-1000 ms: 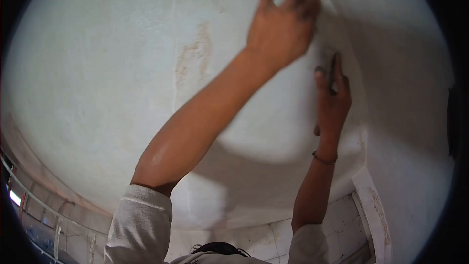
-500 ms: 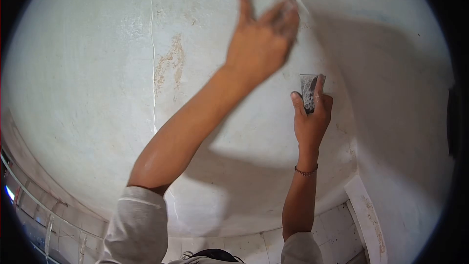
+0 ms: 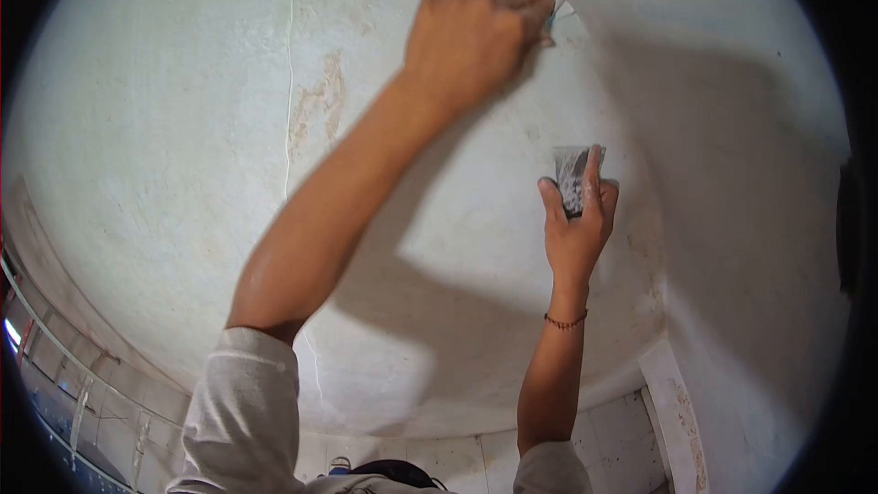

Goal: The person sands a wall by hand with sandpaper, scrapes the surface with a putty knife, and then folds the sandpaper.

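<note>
My right hand point(image 3: 579, 224) grips a putty knife point(image 3: 569, 185) with a wide, flat blade smeared with grey-white paste. Its index finger lies along the blade, which points up in front of the wall point(image 3: 210, 128). Higher up, my left hand point(image 3: 471, 41) reaches to the wall near the corner, back of the hand towards me. One finger sticks out to the left; the others and the thumb close around a thin, flat, pale piece point(image 3: 563, 9) that is mostly hidden, so I cannot make out its kind.
A crack point(image 3: 289, 82) runs down the pale wall, beside a rough brown patch point(image 3: 318, 101). An adjoining wall point(image 3: 732, 174) rises on the right, in shadow. Metal railing bars point(image 3: 80, 412) stand at the lower left. Tiles point(image 3: 457, 462) show at the bottom, with a dark rounded thing point(image 3: 402, 473) below me.
My left hand has moved slightly up and left and is now against the wall by the corner. The putty knife in my right hand has shifted slightly left and down.
</note>
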